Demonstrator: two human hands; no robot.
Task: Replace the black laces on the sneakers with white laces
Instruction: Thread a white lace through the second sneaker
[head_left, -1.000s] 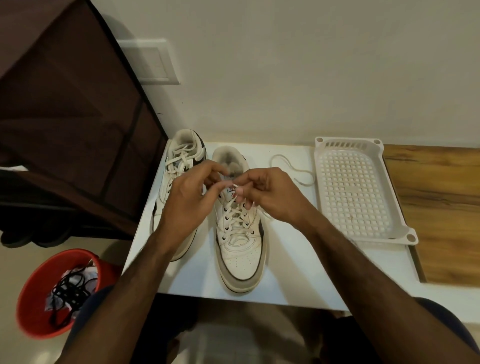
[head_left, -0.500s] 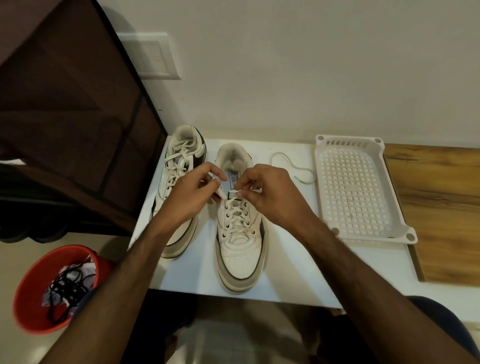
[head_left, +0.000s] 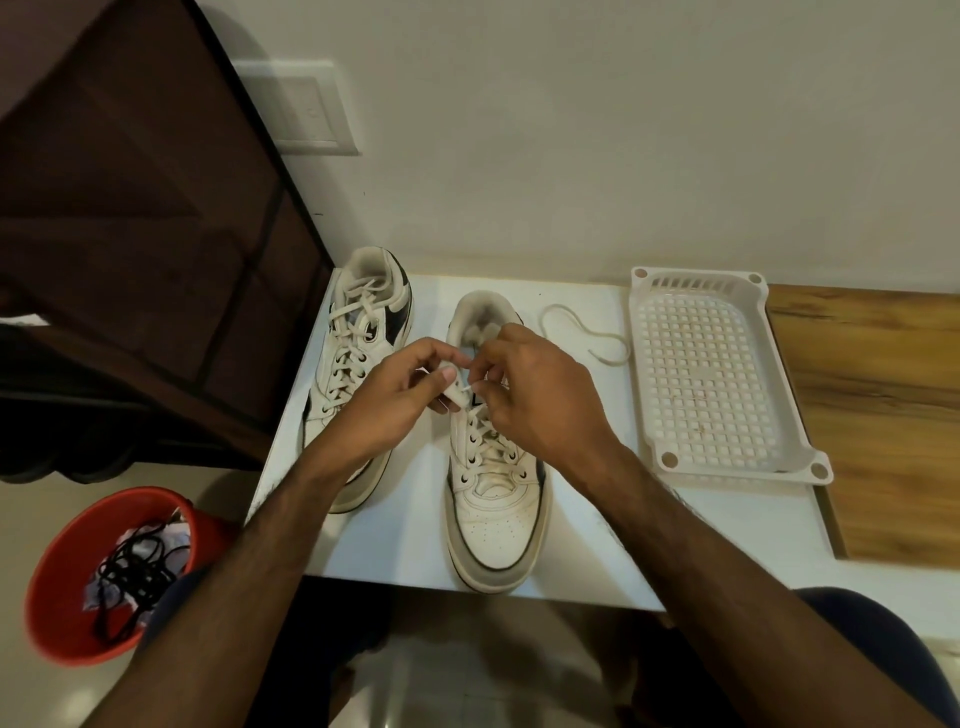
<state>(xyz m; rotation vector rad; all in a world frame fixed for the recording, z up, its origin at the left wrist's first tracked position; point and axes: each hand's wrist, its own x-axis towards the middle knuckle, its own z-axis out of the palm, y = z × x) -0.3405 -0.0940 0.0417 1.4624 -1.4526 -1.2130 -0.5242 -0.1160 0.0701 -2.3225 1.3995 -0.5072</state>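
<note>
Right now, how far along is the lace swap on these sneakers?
Nearly finished. The left sneaker is fully laced in white, and the black laces lie in the red bucket. In hand: both hands, left hand and right hand, pinch the white lace at the right sneaker's top eyelets. Left: finishing that top and its trailing end.

Person, seen from the head camera: two bare forearms, no sleeves, watch, rings or bands in view. Left hand (head_left: 400, 400) and right hand (head_left: 540, 400), each with short, plain nails on the fingers (head_left: 449, 375); fine dark hair along both forearms. Dark navy cloth covers both knees (head_left: 878, 639) at the lower edge of the view; nothing more of the clothing shows.
</note>
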